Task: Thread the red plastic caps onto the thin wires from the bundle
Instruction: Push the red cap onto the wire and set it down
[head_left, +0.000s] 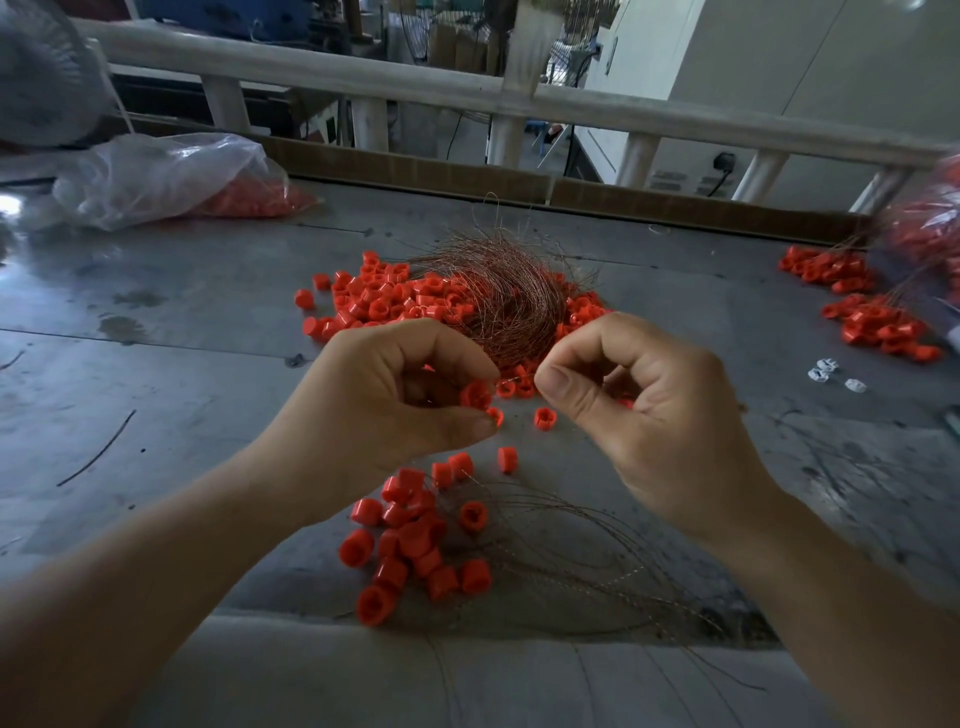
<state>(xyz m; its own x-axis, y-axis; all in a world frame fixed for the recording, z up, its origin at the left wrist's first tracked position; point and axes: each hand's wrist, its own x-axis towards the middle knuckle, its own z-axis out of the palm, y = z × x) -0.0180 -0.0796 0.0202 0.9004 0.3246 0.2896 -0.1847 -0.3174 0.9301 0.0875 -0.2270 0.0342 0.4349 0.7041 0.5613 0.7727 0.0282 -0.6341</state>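
Note:
A curled bundle of thin copper-coloured wires (506, 296) lies on the grey table, on top of a loose heap of red plastic caps (384, 299). My left hand (400, 395) pinches a red cap (475, 396) between thumb and fingers, just in front of the bundle. My right hand (639, 400) is curled a few centimetres to the right, thumb pressed to forefinger as if on a thin wire, though the wire itself is too fine to see. Below my hands lies a cluster of caps on wires (415, 540), the wires fanning right.
A clear plastic bag of red caps (171, 176) lies at the back left. More caps on wires (862, 312) sit at the right edge beside another bag (930, 228). A few small white pieces (831, 371) lie right. A cardboard strip (623, 200) and a white railing (363, 78) border the table's far side.

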